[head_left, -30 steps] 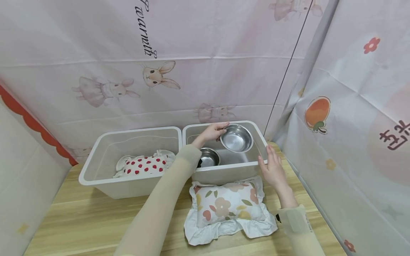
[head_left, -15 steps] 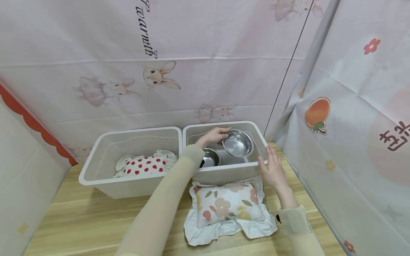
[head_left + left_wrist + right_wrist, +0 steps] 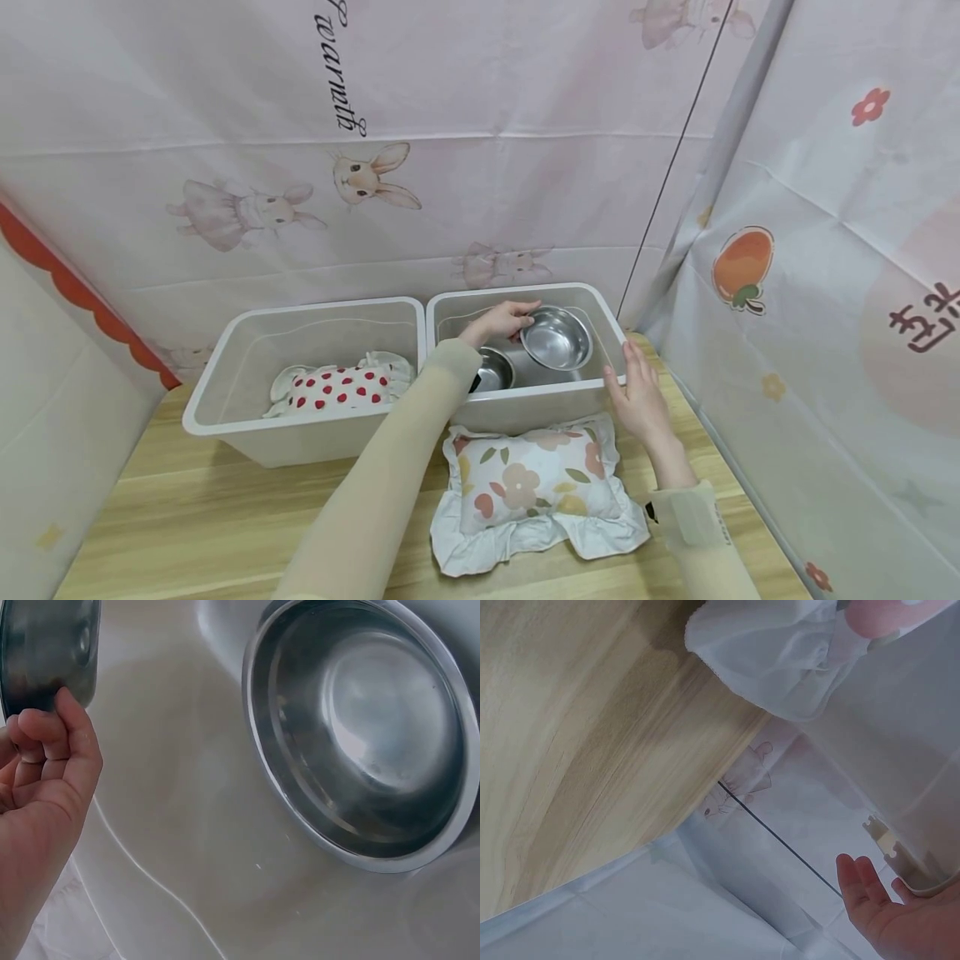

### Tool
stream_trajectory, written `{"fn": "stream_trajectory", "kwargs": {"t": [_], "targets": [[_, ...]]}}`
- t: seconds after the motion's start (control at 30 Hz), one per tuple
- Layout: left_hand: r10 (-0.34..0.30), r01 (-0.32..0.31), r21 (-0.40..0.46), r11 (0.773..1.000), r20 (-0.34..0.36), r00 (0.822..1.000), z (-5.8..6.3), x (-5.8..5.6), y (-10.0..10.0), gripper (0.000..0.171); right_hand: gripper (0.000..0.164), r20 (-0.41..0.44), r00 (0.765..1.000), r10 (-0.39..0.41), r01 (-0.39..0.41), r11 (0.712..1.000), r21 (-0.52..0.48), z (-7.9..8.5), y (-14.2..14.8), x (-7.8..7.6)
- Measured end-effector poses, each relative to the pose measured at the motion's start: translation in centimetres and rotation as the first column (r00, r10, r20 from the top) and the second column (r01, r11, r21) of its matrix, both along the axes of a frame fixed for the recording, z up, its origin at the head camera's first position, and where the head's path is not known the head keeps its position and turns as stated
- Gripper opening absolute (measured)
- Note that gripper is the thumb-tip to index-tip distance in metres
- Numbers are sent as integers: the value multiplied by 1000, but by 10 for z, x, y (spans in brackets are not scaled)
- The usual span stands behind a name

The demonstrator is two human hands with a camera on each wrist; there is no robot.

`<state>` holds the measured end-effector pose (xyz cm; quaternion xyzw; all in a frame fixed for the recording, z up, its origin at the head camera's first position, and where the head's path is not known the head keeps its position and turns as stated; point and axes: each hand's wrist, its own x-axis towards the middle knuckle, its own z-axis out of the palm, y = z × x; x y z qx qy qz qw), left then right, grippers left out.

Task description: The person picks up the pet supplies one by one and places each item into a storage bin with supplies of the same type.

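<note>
My left hand (image 3: 501,322) reaches into the right-hand bin (image 3: 525,408) and pinches the rim of a shiny steel bowl (image 3: 557,338), which tilts above the bin's floor. In the left wrist view, thumb and fingers meet at the edge of that bowl (image 3: 49,652). A second steel bowl (image 3: 495,371) sits lower in the same bin, partly hidden by my left wrist. My right hand (image 3: 639,396) rests against the bin's right front corner. Its fingers are extended in the right wrist view, with the hand (image 3: 900,919) at the bin's edge.
A floral frilled pillow (image 3: 536,483) lies on the wooden table (image 3: 225,517) in front of the right-hand bin. The left bin (image 3: 300,437), close alongside, holds a pillow with red strawberry-like spots (image 3: 341,387). Printed cloth (image 3: 495,200) hangs behind and at both sides.
My left hand has lowered the gripped bowl slightly, towards the front of the bin; over the last half second it barely moves. The right hand has stayed at the corner.
</note>
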<state>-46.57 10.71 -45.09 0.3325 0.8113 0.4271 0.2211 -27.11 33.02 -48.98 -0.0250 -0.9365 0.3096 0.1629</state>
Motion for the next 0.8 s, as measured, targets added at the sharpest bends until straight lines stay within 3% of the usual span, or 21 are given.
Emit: {"fn": "stream_trajectory", "kwargs": {"t": [0.17, 0.27, 0.37, 0.4, 0.5, 0.63, 0.7, 0.8], "targets": [[-65, 65, 34, 997, -7, 998, -50, -46, 10, 56, 67, -11, 1000, 2, -2, 1000, -8, 0, 1, 0], [-62, 61, 32, 998, 37, 997, -61, -56, 12, 58, 67, -12, 1000, 3, -3, 1000, -5, -1, 1, 0], [-42, 40, 42, 998, 63, 997, -44, -38, 9, 56, 67, -10, 1000, 1, -1, 1000, -6, -1, 1, 0], [-27, 25, 26, 999, 78, 997, -31, -26, 7, 55, 67, -9, 1000, -2, 2, 1000, -8, -1, 1, 0], [6, -7, 5, 1000, 88, 996, -8, -3, 4, 53, 67, -11, 1000, -6, 6, 1000, -14, -1, 1, 0], [19, -21, 17, 1000, 117, 993, 3, 10, 1, 53, 67, -20, 1000, -7, 7, 1000, -15, 0, 1, 0], [13, -17, 27, 999, 137, 990, 4, 11, -1, 53, 67, -22, 1000, -5, 5, 1000, -13, 0, 1, 0], [0, -2, 13, 1000, 210, 978, 11, 15, -3, 53, 67, -22, 1000, -5, 5, 1000, -10, -2, 1, 0]]}}
